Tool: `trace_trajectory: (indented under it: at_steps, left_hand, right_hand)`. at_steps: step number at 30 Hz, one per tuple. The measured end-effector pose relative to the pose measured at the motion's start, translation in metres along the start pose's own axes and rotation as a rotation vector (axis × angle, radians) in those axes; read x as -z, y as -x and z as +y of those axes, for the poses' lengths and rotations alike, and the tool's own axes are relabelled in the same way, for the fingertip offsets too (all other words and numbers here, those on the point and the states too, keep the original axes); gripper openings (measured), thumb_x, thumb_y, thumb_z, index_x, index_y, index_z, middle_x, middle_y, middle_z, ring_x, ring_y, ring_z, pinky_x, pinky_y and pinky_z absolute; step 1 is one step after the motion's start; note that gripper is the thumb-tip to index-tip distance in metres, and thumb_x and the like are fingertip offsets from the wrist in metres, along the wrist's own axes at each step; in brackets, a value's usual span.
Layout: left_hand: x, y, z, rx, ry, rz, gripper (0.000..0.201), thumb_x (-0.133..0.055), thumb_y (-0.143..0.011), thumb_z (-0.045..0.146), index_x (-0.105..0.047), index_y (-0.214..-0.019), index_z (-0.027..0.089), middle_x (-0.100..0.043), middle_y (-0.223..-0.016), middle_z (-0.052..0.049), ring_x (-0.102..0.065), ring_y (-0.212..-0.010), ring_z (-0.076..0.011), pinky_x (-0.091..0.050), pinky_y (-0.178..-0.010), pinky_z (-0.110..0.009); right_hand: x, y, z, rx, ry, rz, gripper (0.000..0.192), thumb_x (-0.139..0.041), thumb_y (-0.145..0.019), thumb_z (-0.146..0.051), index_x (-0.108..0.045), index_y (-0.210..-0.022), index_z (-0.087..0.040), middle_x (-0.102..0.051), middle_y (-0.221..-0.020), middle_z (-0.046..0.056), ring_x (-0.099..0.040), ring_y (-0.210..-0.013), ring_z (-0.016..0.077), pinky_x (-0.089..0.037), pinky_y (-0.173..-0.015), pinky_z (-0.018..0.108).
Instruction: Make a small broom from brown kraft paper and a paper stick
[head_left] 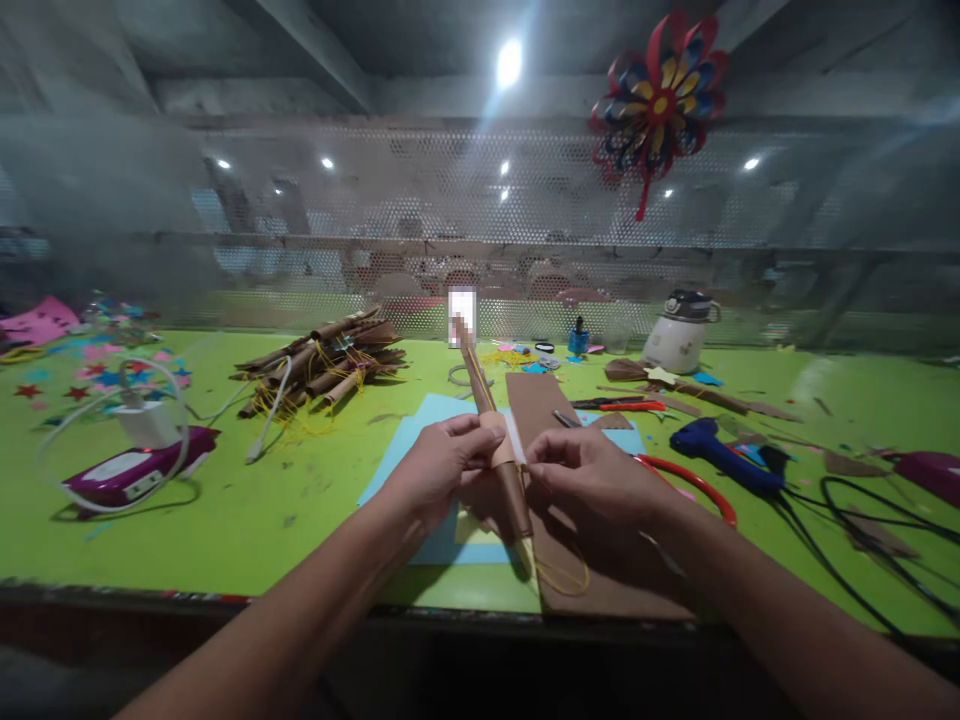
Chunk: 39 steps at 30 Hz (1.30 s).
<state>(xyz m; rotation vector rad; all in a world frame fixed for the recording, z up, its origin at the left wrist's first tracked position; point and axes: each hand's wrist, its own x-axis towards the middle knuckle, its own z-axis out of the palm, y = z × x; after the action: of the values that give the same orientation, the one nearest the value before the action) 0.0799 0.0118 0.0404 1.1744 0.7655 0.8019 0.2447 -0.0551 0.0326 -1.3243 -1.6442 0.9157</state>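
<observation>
My left hand (442, 465) is closed around a rolled brown paper tube (514, 505), its thumb on a tan paper band (493, 424) wrapped about the middle. The tube slants, its far tip raised and its near end pointing toward me, with yellow thread (574, 580) trailing there. At the tube's right side, my right hand (589, 465) pinches a narrow white strip (517, 438) between thumb and forefinger. Under both hands lie a brown cardboard sheet (592, 570) and light blue paper (435, 545).
Rolled brown tubes (322, 365) are piled at the back left. A purple power strip (142, 470) lies in front of them. To the right are a red scissor handle (701, 485), red-handled pliers or scissors (630, 405), a blue glue gun (724, 455) with black cables, and a white kettle-like jug (675, 335).
</observation>
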Motion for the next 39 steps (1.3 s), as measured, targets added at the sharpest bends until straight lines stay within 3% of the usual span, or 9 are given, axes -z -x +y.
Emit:
trace_trajectory:
  at_steps: [7,12,18,27,31,36,39]
  left_hand:
    - [0.001,-0.001,-0.014,-0.049,0.038,0.032,0.017,-0.072,-0.067,0.020,-0.063,-0.077,0.010,-0.060,-0.066,-0.004,-0.056,-0.054,-0.0105,-0.045,-0.050,-0.020]
    - [0.001,-0.003,-0.017,-0.025,0.026,0.000,0.021,-0.072,-0.066,0.019,-0.062,-0.083,0.009,-0.063,-0.073,-0.008,-0.059,-0.060,-0.0135,-0.048,-0.053,-0.023]
    - [0.002,-0.004,-0.019,-0.035,-0.021,-0.007,0.018,-0.068,-0.069,0.018,-0.063,-0.084,0.010,-0.065,-0.078,-0.010,-0.062,-0.063,-0.0155,-0.050,-0.058,-0.027]
    - [0.004,-0.005,-0.019,-0.020,0.034,-0.018,0.015,-0.063,-0.073,0.012,-0.063,-0.088,0.008,-0.066,-0.079,-0.010,-0.062,-0.064,-0.0143,-0.050,-0.059,-0.025]
    - [0.003,-0.004,-0.019,-0.002,0.053,-0.041,0.014,-0.061,-0.075,0.009,-0.063,-0.089,0.007,-0.066,-0.077,-0.010,-0.062,-0.063,-0.0144,-0.051,-0.059,-0.025]
    - [0.004,-0.003,-0.018,-0.012,0.064,-0.055,0.009,-0.062,-0.075,0.009,-0.064,-0.083,0.008,-0.063,-0.068,-0.005,-0.057,-0.054,-0.0090,-0.047,-0.050,-0.018]
    - [0.004,-0.003,-0.016,0.011,0.072,-0.065,0.009,-0.060,-0.075,0.007,-0.064,-0.083,0.008,-0.065,-0.073,-0.008,-0.060,-0.060,-0.0123,-0.052,-0.057,-0.023]
  right_hand:
    - [-0.009,-0.001,0.010,0.180,0.415,0.290,0.013,-0.054,-0.081,-0.023,-0.059,-0.070,-0.016,-0.059,-0.068,0.001,-0.052,-0.064,0.0133,-0.038,-0.059,0.025]
    - [-0.015,-0.003,0.023,0.319,0.630,0.319,0.014,-0.053,-0.083,-0.017,-0.061,-0.071,-0.016,-0.059,-0.072,0.003,-0.051,-0.066,0.0143,-0.036,-0.061,0.026]
    - [-0.014,-0.003,0.026,0.366,0.638,0.319,0.015,-0.053,-0.083,-0.016,-0.066,-0.075,-0.017,-0.061,-0.074,0.004,-0.053,-0.068,0.0150,-0.038,-0.062,0.026]
    - [-0.013,-0.005,0.030,0.290,0.554,0.349,0.016,-0.054,-0.080,-0.018,-0.065,-0.070,-0.017,-0.063,-0.068,0.003,-0.054,-0.063,0.0142,-0.037,-0.058,0.025]
    - [-0.014,-0.004,0.029,0.250,0.513,0.322,0.016,-0.054,-0.082,-0.025,-0.067,-0.075,-0.018,-0.065,-0.071,0.003,-0.055,-0.064,0.0144,-0.037,-0.057,0.025]
    - [-0.013,-0.003,0.026,0.283,0.535,0.279,0.021,-0.051,-0.085,-0.022,-0.065,-0.070,-0.017,-0.063,-0.069,0.003,-0.053,-0.063,0.0142,-0.037,-0.058,0.025]
    - [-0.011,-0.003,0.024,0.314,0.557,0.261,0.021,-0.049,-0.086,-0.020,-0.064,-0.071,-0.017,-0.063,-0.071,0.003,-0.053,-0.066,0.0147,-0.037,-0.060,0.026]
